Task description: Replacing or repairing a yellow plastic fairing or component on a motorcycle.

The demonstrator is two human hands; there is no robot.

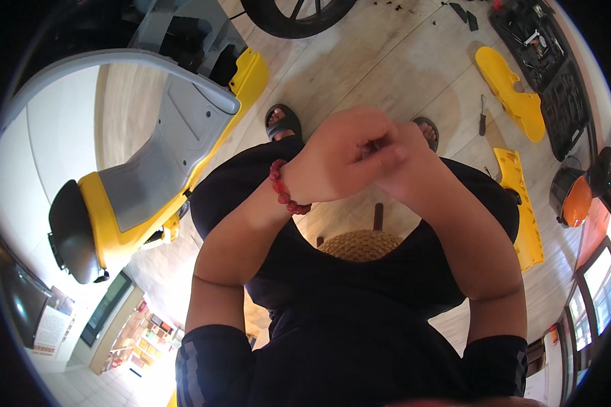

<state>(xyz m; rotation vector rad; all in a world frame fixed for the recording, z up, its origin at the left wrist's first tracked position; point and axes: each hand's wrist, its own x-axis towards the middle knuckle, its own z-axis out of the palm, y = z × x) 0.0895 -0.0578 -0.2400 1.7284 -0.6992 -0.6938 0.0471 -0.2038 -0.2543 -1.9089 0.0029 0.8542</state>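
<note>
My left hand (346, 156), with a red bead bracelet (280, 186) at its wrist, is closed with curled fingers and overlaps my right hand (404, 163) in front of my body. Whatever lies between the two hands is hidden, and the fingers of my right hand are mostly covered. Below them are my knees in dark clothing, my sandalled feet and a woven round seat (360, 241). To the left stands a yellow and grey scooter (149, 173) with a black seat part.
A black wheel (299, 27) lies at the top. On the right floor (414, 74) are a yellow panel (509, 88), a knife-like tool (482, 119), a black toolbox (560, 122), a longer yellow piece (526, 230) and an orange-and-black round object (576, 200).
</note>
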